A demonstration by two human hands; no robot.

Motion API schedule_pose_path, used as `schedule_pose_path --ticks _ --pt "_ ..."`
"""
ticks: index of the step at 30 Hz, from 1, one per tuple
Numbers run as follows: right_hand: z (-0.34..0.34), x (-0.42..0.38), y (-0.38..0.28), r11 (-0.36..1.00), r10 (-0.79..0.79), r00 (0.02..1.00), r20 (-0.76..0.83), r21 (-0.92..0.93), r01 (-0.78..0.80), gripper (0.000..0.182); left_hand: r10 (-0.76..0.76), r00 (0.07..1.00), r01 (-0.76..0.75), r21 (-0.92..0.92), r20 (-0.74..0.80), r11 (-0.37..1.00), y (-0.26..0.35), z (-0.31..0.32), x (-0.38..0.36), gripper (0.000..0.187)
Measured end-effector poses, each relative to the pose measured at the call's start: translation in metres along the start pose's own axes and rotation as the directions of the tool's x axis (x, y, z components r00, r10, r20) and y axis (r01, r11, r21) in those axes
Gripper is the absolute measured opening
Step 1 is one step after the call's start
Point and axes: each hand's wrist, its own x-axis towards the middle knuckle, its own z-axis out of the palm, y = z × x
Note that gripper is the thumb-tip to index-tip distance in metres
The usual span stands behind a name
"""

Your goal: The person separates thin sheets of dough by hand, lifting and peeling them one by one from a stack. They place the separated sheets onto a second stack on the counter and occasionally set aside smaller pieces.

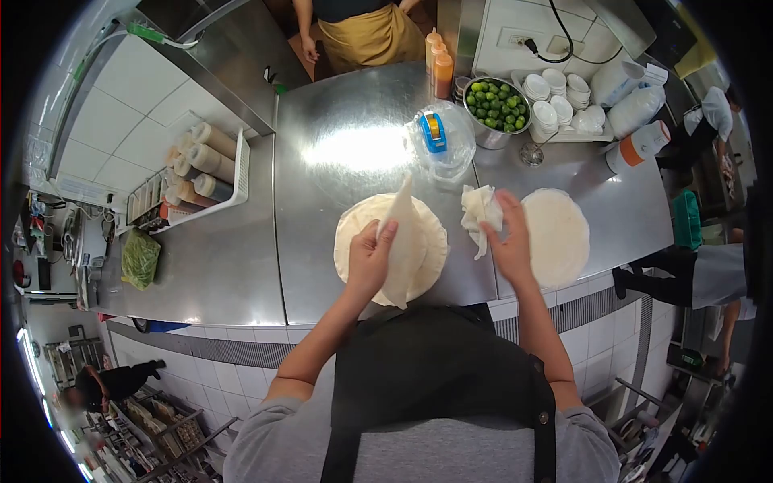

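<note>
My left hand is closed on the edge of a large flour tortilla, raising it so that it stands nearly upright. Under it lies a stack of round pale tortillas on the steel counter. To the right, my right hand has its fingers spread, the tips slightly blurred. Its thumb overlaps a crumpled whitish sheet, which looks like cloth or paper. Just beyond that hand, another round tortilla lies flat near the counter's front edge.
A blue tape dispenser sits on a clear plastic bag. Behind are a bowl of limes, sauce bottles and stacked white cups. At left stand a bottle basket and a green bag. A person stands across the counter.
</note>
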Motion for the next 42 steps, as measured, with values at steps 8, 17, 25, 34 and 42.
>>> schedule_pose_path --ticks 8,17,25,34,42 --pt "0.055 0.008 -0.098 0.732 0.212 0.893 0.397 0.541 -0.415 0.03 0.047 0.986 -0.051 0.024 0.157 0.998 0.009 0.009 -0.007 0.038" --pt "0.047 0.008 -0.097 0.629 0.177 0.823 0.539 0.581 -0.516 0.039 -0.201 0.868 0.255 -0.061 0.454 0.965 0.032 -0.013 -0.003 0.034" --pt "0.037 0.017 -0.105 0.56 0.152 0.813 0.562 0.629 -0.539 0.029 -0.181 0.843 0.248 -0.068 0.507 0.966 0.046 -0.012 0.0 0.046" --pt "0.035 0.019 -0.109 0.616 0.148 0.799 0.583 0.577 -0.536 0.04 -0.184 0.837 0.265 -0.088 0.515 0.96 0.045 -0.013 0.002 0.049" --pt "0.043 0.02 -0.1 0.615 0.158 0.791 0.591 0.568 -0.547 0.04 -0.196 0.841 0.277 -0.091 0.505 0.957 0.039 -0.018 0.002 0.042"
